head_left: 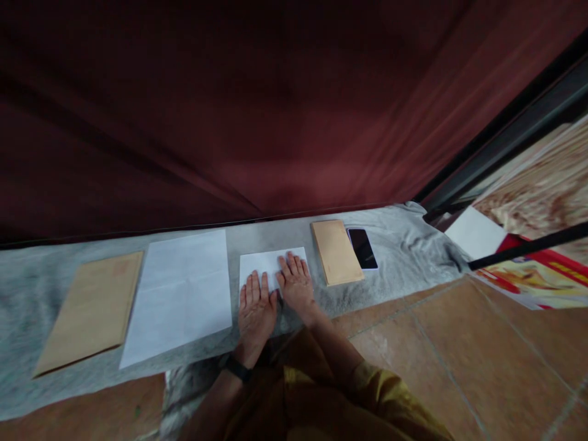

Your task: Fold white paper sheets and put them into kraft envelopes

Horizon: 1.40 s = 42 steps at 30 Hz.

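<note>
Both of my hands lie flat, fingers stretched out, on a small folded white paper [260, 263] that rests on a grey cloth [395, 245]. My left hand [255, 309] presses the paper's near left part; a dark band sits on that wrist. My right hand [296, 283] covers the paper's right half. Neither hand grips anything. A larger creased white sheet [181, 294] lies just left of my hands. A small brown envelope [336, 252] lies just right of them.
A big brown envelope [92, 309] lies at the far left of the cloth. A dark phone [362, 248] rests beside the small envelope. A dark red curtain [257, 98] hangs behind. Orange floor tiles [459, 355] and printed papers [528, 275] are at right.
</note>
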Tool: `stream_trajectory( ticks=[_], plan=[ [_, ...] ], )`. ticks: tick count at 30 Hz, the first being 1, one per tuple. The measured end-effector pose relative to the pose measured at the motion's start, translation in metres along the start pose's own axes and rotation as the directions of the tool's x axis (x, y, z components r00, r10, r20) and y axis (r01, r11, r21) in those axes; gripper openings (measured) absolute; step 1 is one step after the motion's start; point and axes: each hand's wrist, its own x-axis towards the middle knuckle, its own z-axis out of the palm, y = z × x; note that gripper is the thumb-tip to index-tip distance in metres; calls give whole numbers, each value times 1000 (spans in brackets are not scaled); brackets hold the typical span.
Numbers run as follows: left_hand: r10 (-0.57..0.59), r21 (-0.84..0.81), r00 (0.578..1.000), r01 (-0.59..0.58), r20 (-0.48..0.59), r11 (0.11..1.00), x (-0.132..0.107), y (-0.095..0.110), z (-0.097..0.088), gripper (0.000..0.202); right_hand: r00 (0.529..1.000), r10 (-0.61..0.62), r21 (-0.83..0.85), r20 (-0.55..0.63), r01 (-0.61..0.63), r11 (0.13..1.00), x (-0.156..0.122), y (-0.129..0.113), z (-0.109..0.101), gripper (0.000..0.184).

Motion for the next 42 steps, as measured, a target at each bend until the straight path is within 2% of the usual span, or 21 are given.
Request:
stream_trajectory(
  ticks=[6, 9, 12, 15, 17, 21, 26, 37, 42],
  plan=[
    [-16, -14, 999, 15, -40, 1000, 3, 2, 0, 57, 999, 36, 1, 10, -36, 999, -4, 9, -6, 55],
    [27, -30, 998, -29, -53, 999, 21, 8, 2, 58, 998, 38, -10, 48, -38, 999, -5, 8, -6, 55],
    [107, -53, 994, -108, -10, 993, 46, 12, 9, 57, 998, 33, -26, 54, -32, 999, -6, 8, -6, 53],
    [102, -50, 994, -100, 38, 994, 63, 10, 18, 58, 999, 36, -30, 33, -35, 999, -6, 8, -3, 52],
    [92, -39, 995, -91, 46, 995, 67, 6, 22, 58, 999, 28, -27, 22, -27, 999, -6, 8, -1, 52],
    [83, -20, 996, -82, 33, 996, 61, -2, 23, 60, 1000, 14, -23, 5, -14, 1000, -6, 10, 2, 53],
    [4, 4, 1000, -4, 24, 1000, 55, -9, 20, 63, 1000, -4, -40, -23, 3, 999, -7, 12, 4, 54],
    [-139, 32, 988, 141, -69, 989, 46, -11, 15, 72, 999, -24, -78, -46, 21, 997, -7, 14, 7, 54],
    [-108, 27, 989, 111, -99, 993, 27, -11, 5, 69, 996, -27, -66, -86, 21, 998, -10, 13, 6, 52]
  ],
)
